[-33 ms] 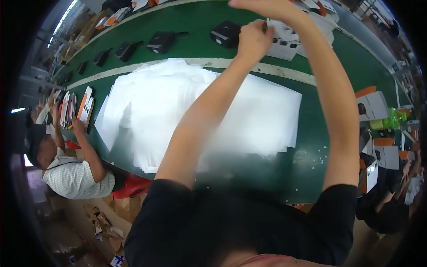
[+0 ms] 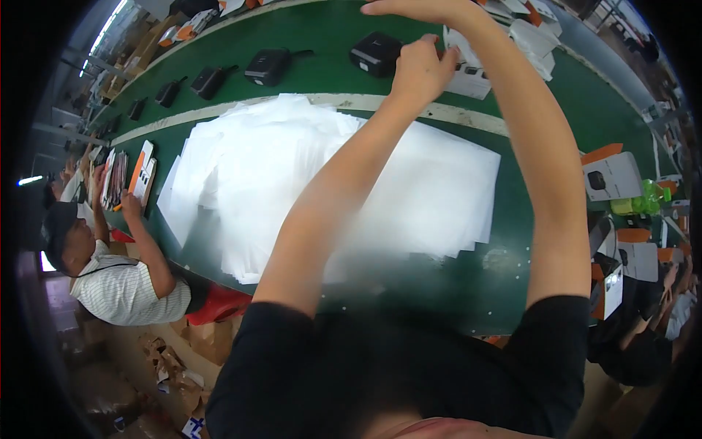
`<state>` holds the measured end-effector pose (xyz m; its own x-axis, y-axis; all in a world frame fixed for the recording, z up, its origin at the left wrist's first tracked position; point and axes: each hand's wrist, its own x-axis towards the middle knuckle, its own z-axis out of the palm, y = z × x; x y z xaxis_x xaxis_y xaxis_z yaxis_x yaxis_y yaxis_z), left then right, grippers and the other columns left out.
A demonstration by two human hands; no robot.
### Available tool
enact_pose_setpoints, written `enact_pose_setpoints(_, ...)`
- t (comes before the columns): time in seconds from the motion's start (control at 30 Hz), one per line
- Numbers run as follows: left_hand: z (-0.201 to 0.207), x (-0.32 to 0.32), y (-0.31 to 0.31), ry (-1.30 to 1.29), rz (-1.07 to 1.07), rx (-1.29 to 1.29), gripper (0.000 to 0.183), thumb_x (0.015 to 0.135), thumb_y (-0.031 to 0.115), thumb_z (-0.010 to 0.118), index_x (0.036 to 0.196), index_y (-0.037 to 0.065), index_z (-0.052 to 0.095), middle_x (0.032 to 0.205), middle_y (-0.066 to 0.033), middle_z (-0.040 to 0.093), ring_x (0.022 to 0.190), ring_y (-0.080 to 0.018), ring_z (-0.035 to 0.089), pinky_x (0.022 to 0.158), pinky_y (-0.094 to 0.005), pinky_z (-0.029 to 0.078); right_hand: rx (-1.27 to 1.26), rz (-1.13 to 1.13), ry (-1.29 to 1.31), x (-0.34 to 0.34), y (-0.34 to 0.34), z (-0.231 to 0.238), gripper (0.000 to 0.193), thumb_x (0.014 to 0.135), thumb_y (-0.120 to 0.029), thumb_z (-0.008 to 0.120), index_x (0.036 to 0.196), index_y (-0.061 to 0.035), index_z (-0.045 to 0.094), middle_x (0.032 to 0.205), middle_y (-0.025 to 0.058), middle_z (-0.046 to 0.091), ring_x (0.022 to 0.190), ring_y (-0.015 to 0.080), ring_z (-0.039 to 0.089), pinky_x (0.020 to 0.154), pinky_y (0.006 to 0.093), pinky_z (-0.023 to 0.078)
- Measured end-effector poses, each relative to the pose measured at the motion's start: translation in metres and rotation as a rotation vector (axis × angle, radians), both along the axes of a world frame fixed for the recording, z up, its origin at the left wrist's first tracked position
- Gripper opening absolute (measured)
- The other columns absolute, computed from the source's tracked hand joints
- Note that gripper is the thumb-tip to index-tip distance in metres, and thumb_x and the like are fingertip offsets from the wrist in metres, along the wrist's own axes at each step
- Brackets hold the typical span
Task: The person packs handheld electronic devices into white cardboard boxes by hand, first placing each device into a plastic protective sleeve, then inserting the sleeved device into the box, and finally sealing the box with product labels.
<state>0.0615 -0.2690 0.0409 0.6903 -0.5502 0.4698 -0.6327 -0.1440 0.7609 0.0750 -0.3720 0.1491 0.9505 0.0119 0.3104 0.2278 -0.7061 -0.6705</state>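
L hand (image 2: 423, 69), thumb & fingers spread, and R hand (image 2: 424, 8), partly cut off by top edge so can't tell its grip, are far across the green table (image 2: 475, 293) in head view, w/ a blk case (image 2: 375, 53) just L of the L hand (contact unclear) and a printed wht carton (image 2: 469, 83) just R. Pile of wht sheets (image 2: 256, 161) lies nearer the wearer; co-worker (image 2: 124, 289) in striped top at L. Case's wht tag (image 2: 363, 65) faces near-left; long axis unclear.
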Motion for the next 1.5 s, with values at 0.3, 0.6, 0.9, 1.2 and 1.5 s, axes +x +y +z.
enact_pose_setpoints(0.3,-0.020,-0.113,0.173,0.059,-0.100,0.405,0.026,0.089,0.019,0.070,0.109,0.002,0.066,0.097,-0.0128,0.068,0.090,-0.0282,0.068,0.077,-0.0388,0.054,-0.159,-0.065,1.057,0.087,0.015,-0.059,0.065,0.070,-0.049,0.089,0.115,-0.0074,0.071,0.112,0.0139,0.071,0.103,0.0309,0.067,0.091,0.0453,0.052)
enact_pose_setpoints(0.6,-0.060,-0.123,0.158,-0.418,-0.295,0.326,0.028,0.085,0.031,0.076,0.102,0.010,0.069,0.102,-0.0091,0.062,0.099,-0.0296,0.057,0.083,-0.0421,0.043,-0.039,-0.078,-0.083,-0.099,0.081,0.003,0.077,0.070,-0.018,0.082,0.133,0.0057,0.045,0.118,0.0263,0.066,0.105,0.0325,0.067,0.092,0.0369,0.053)
enact_pose_setpoints(0.9,-0.050,-0.128,0.144,-0.353,-0.334,0.374,0.016,0.090,0.017,0.070,0.093,0.002,0.072,0.090,-0.0142,0.069,0.083,-0.0325,0.065,0.078,-0.0401,0.052,0.928,-0.628,-0.403,-0.300,0.090,-0.105,0.035,0.097,-0.024,0.069,0.125,-0.0046,0.063,0.114,0.0042,0.069,0.104,0.0142,0.065,0.094,0.0299,0.049)
enact_pose_setpoints(1.2,-0.027,-0.138,0.147,0.276,-0.144,0.228,0.017,0.093,0.010,0.069,0.101,-0.004,0.074,0.092,-0.0104,0.074,0.078,-0.0161,0.068,0.076,-0.0283,0.054,1.821,-0.363,-0.339,-0.312,0.096,-0.146,0.044,0.100,-0.047,0.058,0.120,-0.0086,0.064,0.115,0.0099,0.068,0.109,0.0203,0.061,0.082,0.0336,0.049)
enact_pose_setpoints(1.5,-0.020,-0.128,0.145,0.534,-0.240,-0.077,0.020,0.097,0.014,0.068,0.107,-0.004,0.071,0.091,-0.0074,0.072,0.081,-0.0114,0.066,0.078,-0.0250,0.053,1.571,-0.378,0.005,-0.297,0.134,-0.129,0.051,0.093,-0.037,0.075,0.127,-0.0034,0.057,0.108,0.0044,0.067,0.097,0.0123,0.065,0.086,0.0278,0.052)
